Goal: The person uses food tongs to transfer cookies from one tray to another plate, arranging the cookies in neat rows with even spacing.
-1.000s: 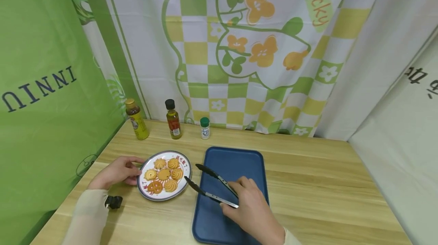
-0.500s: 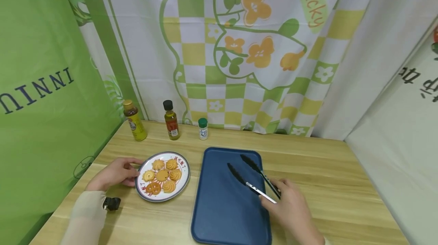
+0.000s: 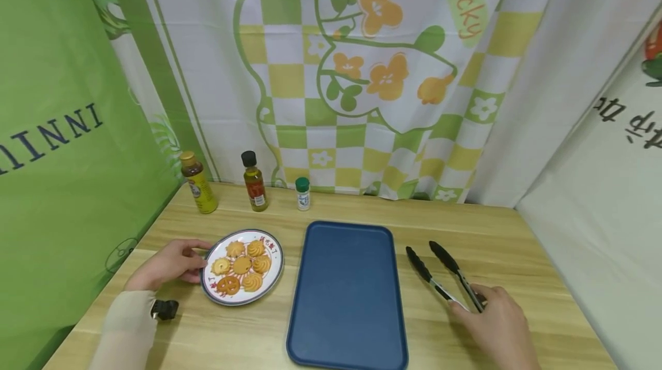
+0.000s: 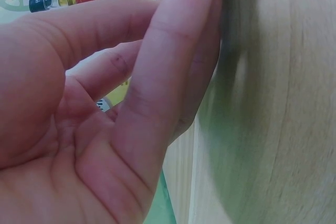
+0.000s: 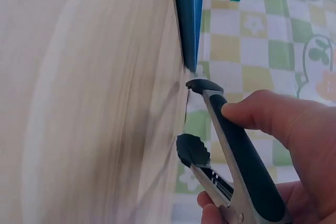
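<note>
**Tongs held over the table, right of the tray**

The right hand [image 3: 499, 324] grips a pair of tongs [image 3: 439, 272] by the handle end — thumb on top, fingers curled beneath, as the right wrist view shows [image 5: 231, 171]. The two black tips stand apart from each other and point away from the person. The tongs sit over the bare wooden table [image 3: 507, 243], just to the right of the blue tray [image 3: 343, 295] and not over it; whether the tips touch the wood I cannot tell.

The left hand [image 3: 168, 263] rests on the table at the left rim of a plate [image 3: 209, 286], fingertips touching the edge, fingers only loosely bent — not clasped around it. In the left wrist view the fingers [image 4: 173, 61] lie nearly straight, side by side. The plate carries six golden cookies [image 3: 241, 265] and lies just left of the tray.

Along the back edge stand three containers: a yellow-labelled bottle [image 3: 198, 189], a black-capped oil bottle [image 3: 254, 186] and a small green-capped jar [image 3: 303, 194]. A patterned curtain [image 3: 372, 71] hangs behind.
</note>
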`<state>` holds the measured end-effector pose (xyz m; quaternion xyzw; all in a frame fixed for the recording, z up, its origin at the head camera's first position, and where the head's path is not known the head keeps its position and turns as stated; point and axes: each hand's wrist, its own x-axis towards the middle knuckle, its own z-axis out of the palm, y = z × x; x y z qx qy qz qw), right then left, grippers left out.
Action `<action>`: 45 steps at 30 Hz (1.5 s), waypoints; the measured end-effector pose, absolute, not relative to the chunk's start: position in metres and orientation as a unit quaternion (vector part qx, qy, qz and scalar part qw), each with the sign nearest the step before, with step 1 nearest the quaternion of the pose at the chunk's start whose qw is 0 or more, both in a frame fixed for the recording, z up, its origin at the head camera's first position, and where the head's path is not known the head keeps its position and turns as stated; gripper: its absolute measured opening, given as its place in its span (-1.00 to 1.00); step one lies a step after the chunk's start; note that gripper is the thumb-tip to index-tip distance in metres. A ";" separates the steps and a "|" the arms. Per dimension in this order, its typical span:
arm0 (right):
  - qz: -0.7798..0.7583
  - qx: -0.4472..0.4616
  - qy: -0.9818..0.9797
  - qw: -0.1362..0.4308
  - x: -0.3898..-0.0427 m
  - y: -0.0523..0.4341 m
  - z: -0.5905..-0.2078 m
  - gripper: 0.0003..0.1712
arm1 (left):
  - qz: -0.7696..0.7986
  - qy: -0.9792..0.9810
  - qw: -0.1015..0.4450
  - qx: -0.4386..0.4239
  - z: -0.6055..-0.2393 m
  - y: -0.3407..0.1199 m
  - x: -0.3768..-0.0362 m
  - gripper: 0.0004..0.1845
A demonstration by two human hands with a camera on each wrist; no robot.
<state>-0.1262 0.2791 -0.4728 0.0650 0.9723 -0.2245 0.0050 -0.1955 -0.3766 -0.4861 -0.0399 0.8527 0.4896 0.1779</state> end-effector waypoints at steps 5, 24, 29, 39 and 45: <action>-0.224 0.085 0.971 0.007 -0.125 0.289 -0.473 -0.01 | 0.489 0.853 0.177 -0.041 -0.487 -0.378 -0.196 -0.39; -0.167 0.133 0.977 0.017 -0.116 0.299 -0.483 -0.01 | 0.495 0.850 0.177 -0.039 -0.485 -0.377 -0.194 -0.39; -0.172 0.128 0.976 0.034 -0.116 0.302 -0.485 0.01 | 0.489 0.853 0.177 -0.044 -0.486 -0.377 -0.194 -0.40; -0.174 0.119 0.976 0.047 -0.116 0.302 -0.486 0.00 | 0.496 0.849 0.175 -0.039 -0.485 -0.375 -0.193 -0.41; -0.166 0.121 0.977 0.062 -0.115 0.301 -0.484 0.08 | 0.496 0.849 0.175 -0.041 -0.485 -0.375 -0.194 -0.41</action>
